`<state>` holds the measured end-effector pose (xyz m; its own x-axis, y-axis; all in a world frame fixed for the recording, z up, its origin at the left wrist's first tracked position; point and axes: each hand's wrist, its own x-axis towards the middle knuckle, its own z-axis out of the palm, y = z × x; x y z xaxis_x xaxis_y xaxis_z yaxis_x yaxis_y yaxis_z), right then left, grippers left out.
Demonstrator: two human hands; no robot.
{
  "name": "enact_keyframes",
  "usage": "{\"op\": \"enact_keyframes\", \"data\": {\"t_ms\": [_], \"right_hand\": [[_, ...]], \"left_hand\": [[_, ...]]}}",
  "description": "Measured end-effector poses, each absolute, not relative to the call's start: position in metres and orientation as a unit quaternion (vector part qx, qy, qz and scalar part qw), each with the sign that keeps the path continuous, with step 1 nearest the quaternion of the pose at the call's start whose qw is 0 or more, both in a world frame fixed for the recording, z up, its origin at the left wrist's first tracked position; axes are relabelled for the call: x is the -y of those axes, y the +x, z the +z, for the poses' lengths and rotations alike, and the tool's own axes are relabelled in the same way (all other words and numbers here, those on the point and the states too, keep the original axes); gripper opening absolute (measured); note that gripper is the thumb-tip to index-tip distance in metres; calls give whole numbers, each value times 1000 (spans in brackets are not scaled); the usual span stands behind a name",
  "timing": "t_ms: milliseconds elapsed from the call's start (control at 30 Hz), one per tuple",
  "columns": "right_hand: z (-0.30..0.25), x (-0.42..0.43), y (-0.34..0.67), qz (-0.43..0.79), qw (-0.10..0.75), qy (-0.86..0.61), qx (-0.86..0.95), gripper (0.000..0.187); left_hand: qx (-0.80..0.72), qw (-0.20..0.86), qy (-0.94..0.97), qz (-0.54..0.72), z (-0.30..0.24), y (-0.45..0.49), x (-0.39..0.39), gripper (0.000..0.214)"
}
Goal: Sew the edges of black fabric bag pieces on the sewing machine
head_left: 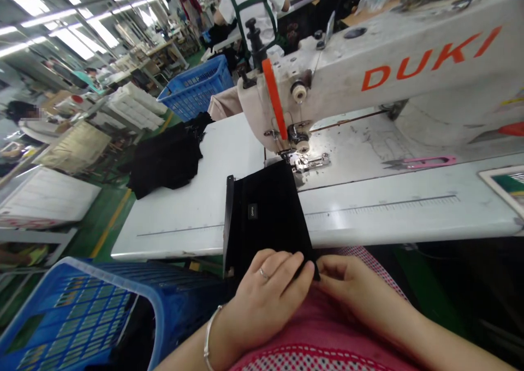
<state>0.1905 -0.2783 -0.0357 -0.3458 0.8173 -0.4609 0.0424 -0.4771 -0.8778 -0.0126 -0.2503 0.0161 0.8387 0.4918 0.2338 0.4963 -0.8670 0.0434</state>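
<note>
Cloth [268, 213], left hand [272, 289] atop, right hand [347, 278] pinching

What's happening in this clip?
A person works at a sewing machine with both hands on a piece of black fabric. The left hand lies over its near end; the right hand appears to pinch its near right corner. The fabric's far end lies close to the presser foot; whether it is underneath, I can't tell.

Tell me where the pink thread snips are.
On the head view's right, the pink thread snips lie on the sewing machine bed, below the DUKI lettering.
</note>
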Motion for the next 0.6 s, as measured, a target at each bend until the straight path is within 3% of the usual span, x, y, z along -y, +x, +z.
{"op": "enact_keyframes", "data": {"t_ms": [267,600], "right_hand": [[-28,283,194,755,245,-476,378,18],[-28,281,196,762,241,-460,388,17]], "left_hand": [[271,-88,-938,-196,0,-7,259,22],[300,-71,-932,-190,4,-1,260,29]]}}
